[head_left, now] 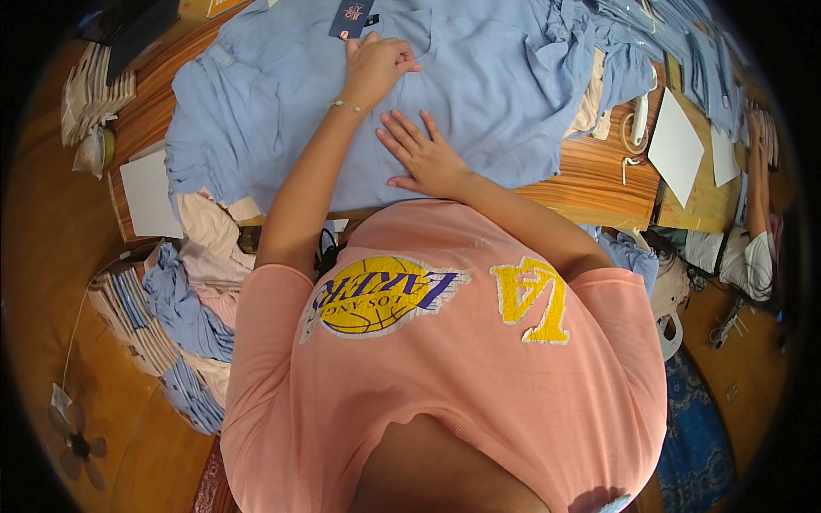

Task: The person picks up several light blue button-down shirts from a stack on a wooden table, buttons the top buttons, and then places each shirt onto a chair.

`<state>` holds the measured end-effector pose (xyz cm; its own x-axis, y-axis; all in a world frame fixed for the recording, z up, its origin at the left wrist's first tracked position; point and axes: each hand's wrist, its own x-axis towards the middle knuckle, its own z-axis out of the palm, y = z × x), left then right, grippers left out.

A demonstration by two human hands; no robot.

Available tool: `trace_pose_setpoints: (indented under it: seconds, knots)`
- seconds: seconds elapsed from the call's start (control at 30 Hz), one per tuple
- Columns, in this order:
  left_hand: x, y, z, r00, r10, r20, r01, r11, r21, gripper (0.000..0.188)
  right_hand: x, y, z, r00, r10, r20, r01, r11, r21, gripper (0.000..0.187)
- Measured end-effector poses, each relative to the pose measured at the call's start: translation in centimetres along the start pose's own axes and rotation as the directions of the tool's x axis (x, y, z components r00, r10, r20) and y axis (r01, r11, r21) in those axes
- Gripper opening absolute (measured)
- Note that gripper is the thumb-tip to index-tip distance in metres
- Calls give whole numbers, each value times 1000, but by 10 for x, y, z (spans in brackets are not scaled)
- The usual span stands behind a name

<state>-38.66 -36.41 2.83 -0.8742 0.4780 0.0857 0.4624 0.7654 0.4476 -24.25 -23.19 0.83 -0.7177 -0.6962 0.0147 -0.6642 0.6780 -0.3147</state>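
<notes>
A light blue shirt (274,103) lies spread and wrinkled over the table in front of me. A dark hang tag (351,19) rests near its collar, at the far edge of my view. My left hand (376,73), with a beaded bracelet at the wrist, is just below the tag, its fingers curled closed against the cloth, seemingly pinching it. Nearer to me, my right hand (425,158) rests flat on the shirt with its fingers spread.
White sheets lie at the left (152,195) and right (677,145). A white curved tool (639,120) sits right of the shirt. Folded garments (137,321) are stacked low left, near a fan (79,445). Bagged blue garments (697,60) fill the far right; another person's arm (757,179) shows there.
</notes>
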Motion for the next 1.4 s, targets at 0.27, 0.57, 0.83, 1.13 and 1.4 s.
trace_pose_setpoints:
  seconds: [0.27, 0.57, 0.83, 1.13, 1.4]
  knots:
    - [-17, -17, -41, 984, -53, -170, 57, 998, 18, 20, 11, 12, -38, 970, 137, -201, -83, 963, 255, 57]
    - [-36, -11, -31, 989, -30, -144, 47, 993, 112, 16, 76, 99, -54, 948, 230, -219, -202, 969, 145, 11]
    - [-34, -17, -21, 984, -79, -160, 97, 989, 111, 16, 82, 105, -47, 948, 243, -204, -197, 955, 223, 8]
    - [-27, -16, -20, 985, -119, -122, 131, 987, 95, 15, 86, 105, -52, 947, 270, -172, -222, 940, 258, 9]
    - [-27, -17, -20, 986, -139, -93, 146, 986, 82, 14, 86, 102, -53, 944, 276, -181, -226, 940, 255, 12]
